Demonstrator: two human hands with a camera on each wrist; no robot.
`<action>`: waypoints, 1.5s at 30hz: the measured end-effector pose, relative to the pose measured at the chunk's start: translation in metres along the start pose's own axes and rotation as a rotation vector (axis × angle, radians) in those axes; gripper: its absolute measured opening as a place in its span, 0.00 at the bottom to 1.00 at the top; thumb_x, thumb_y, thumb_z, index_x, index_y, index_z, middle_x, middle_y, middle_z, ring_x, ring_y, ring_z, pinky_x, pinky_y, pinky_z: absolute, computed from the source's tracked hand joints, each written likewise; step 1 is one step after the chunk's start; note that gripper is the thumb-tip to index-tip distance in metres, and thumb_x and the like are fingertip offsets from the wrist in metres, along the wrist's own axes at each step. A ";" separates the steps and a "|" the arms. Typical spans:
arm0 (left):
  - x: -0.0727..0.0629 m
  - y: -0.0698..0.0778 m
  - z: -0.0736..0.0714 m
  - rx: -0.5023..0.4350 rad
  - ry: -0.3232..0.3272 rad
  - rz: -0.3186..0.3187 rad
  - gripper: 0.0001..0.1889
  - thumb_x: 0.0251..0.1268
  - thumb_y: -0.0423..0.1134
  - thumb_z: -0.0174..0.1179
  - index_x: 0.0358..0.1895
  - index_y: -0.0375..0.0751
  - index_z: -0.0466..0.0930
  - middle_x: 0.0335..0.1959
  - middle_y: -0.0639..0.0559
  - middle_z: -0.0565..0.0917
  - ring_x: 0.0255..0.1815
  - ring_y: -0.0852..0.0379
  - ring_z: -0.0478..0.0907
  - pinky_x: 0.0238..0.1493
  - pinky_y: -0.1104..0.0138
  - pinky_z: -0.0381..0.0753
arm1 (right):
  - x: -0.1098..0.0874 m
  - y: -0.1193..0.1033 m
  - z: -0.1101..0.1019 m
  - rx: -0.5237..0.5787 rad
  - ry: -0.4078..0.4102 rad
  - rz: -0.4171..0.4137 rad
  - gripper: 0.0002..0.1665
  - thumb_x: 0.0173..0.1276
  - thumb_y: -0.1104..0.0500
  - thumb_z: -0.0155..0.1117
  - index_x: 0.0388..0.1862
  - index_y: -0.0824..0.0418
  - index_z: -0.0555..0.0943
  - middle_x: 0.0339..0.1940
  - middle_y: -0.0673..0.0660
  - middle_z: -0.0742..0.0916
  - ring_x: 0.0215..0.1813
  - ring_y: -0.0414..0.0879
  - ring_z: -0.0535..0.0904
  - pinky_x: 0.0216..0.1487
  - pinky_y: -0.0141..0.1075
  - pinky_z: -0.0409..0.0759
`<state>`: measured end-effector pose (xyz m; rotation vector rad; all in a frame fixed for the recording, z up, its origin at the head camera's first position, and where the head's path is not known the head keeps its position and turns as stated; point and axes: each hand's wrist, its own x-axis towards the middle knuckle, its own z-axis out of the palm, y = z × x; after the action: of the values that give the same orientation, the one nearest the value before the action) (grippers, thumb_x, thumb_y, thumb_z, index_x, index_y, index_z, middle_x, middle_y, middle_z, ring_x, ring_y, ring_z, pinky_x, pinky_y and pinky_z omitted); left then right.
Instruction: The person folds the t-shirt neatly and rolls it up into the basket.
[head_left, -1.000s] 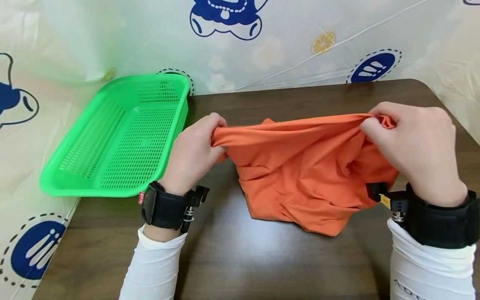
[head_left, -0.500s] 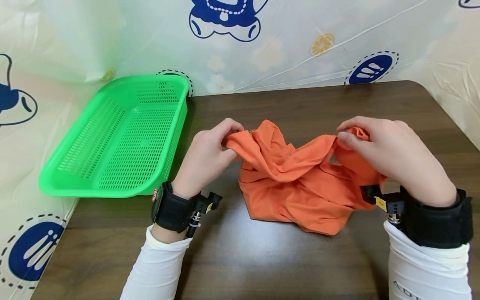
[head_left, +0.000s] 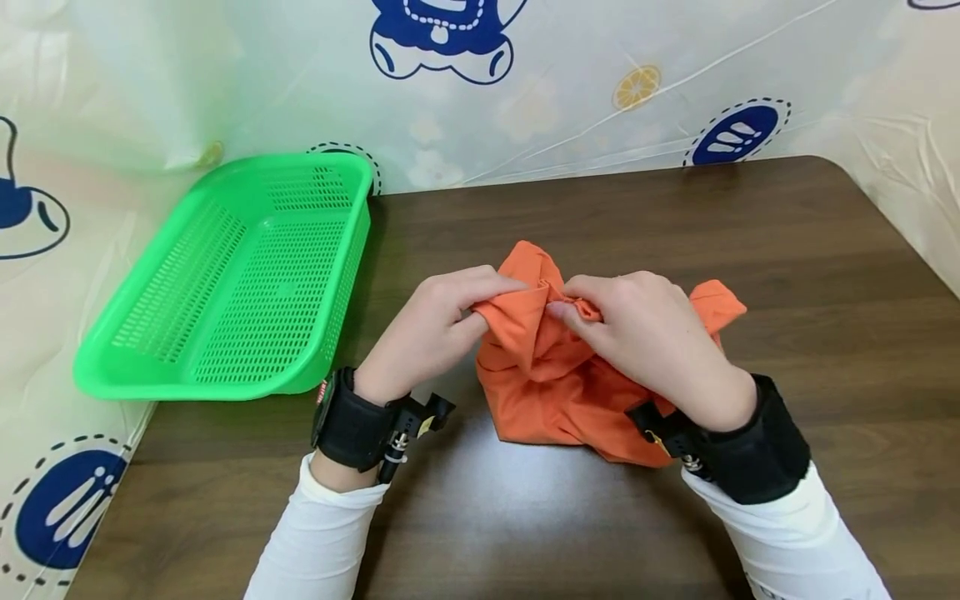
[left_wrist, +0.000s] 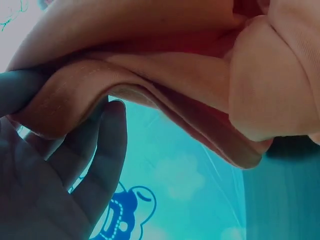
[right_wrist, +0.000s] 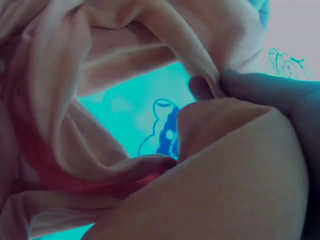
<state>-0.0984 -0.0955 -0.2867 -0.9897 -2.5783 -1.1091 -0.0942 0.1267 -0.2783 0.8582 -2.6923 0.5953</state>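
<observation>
An orange cloth [head_left: 536,412] lies bunched on the brown table, its upper part lifted in folds between both hands. My left hand [head_left: 431,329] pinches its left edge between thumb and fingers. Close beside it, my right hand [head_left: 641,342] pinches a gathered fold near the cloth's middle. One corner of the fabric sticks up behind the hands, and another pokes out to the right of the right hand. In the left wrist view a hemmed edge of the cloth [left_wrist: 75,92] runs over the fingers. The right wrist view shows the cloth [right_wrist: 225,165] hanging in loops around a gap.
A green plastic basket [head_left: 337,333] with slotted walls stands at the left, close to the left hand, partly over the table's left edge. A printed plastic sheet [head_left: 525,108] hangs behind the table [head_left: 825,275] and along its sides.
The edge stretched taut between the hands has gone slack and been gathered. My right hand has moved far left, close to the left hand; the left hand has shifted slightly right.
</observation>
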 end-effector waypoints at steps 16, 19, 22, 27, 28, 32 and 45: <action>-0.006 -0.009 -0.011 0.166 -0.194 -0.185 0.19 0.51 0.59 0.59 0.41 0.53 0.73 0.40 0.60 0.71 0.48 0.59 0.60 0.43 0.67 0.65 | -0.001 0.003 -0.003 0.068 0.184 0.018 0.09 0.63 0.49 0.57 0.33 0.51 0.80 0.10 0.47 0.65 0.15 0.40 0.57 0.20 0.33 0.56; -0.003 0.000 -0.004 0.086 -0.181 -0.122 0.18 0.51 0.64 0.54 0.36 0.56 0.72 0.29 0.61 0.71 0.39 0.64 0.64 0.35 0.68 0.67 | -0.001 -0.001 0.001 0.078 0.189 -0.042 0.07 0.62 0.50 0.59 0.32 0.52 0.80 0.10 0.45 0.66 0.15 0.39 0.58 0.19 0.32 0.57; -0.001 0.008 0.004 0.080 -0.131 -0.070 0.18 0.54 0.63 0.52 0.25 0.54 0.70 0.18 0.60 0.65 0.25 0.66 0.63 0.25 0.71 0.62 | 0.000 -0.005 0.005 0.106 0.172 -0.103 0.06 0.61 0.52 0.60 0.31 0.52 0.79 0.12 0.44 0.69 0.15 0.37 0.59 0.19 0.31 0.59; -0.001 0.014 0.011 0.135 -0.018 -0.007 0.23 0.57 0.57 0.54 0.13 0.49 0.60 0.12 0.59 0.55 0.14 0.65 0.51 0.19 0.70 0.51 | 0.002 -0.004 0.005 0.205 0.137 -0.202 0.07 0.57 0.56 0.65 0.35 0.51 0.80 0.20 0.42 0.78 0.19 0.34 0.64 0.23 0.28 0.64; -0.001 0.014 0.009 0.132 -0.006 -0.013 0.22 0.58 0.56 0.54 0.13 0.49 0.61 0.11 0.59 0.55 0.14 0.65 0.51 0.19 0.71 0.51 | 0.001 -0.002 0.003 0.219 0.136 -0.209 0.08 0.56 0.57 0.66 0.36 0.51 0.80 0.21 0.42 0.79 0.20 0.34 0.65 0.24 0.27 0.64; -0.006 0.013 -0.008 0.111 0.058 -0.071 0.17 0.62 0.53 0.51 0.17 0.52 0.69 0.12 0.60 0.58 0.14 0.66 0.54 0.18 0.71 0.53 | -0.002 0.010 -0.010 0.234 0.176 -0.156 0.10 0.53 0.57 0.68 0.36 0.50 0.82 0.26 0.41 0.81 0.24 0.32 0.69 0.28 0.25 0.66; -0.024 0.034 -0.064 -0.089 0.155 -0.367 0.05 0.64 0.39 0.45 0.33 0.50 0.71 0.19 0.48 0.63 0.19 0.53 0.59 0.20 0.64 0.56 | -0.020 0.049 -0.048 0.189 0.362 0.238 0.09 0.59 0.55 0.62 0.37 0.53 0.84 0.32 0.48 0.84 0.33 0.32 0.72 0.31 0.25 0.64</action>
<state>-0.0647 -0.1348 -0.2306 -0.4299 -2.6652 -1.3344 -0.1023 0.1948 -0.2575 0.4188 -2.4444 0.9678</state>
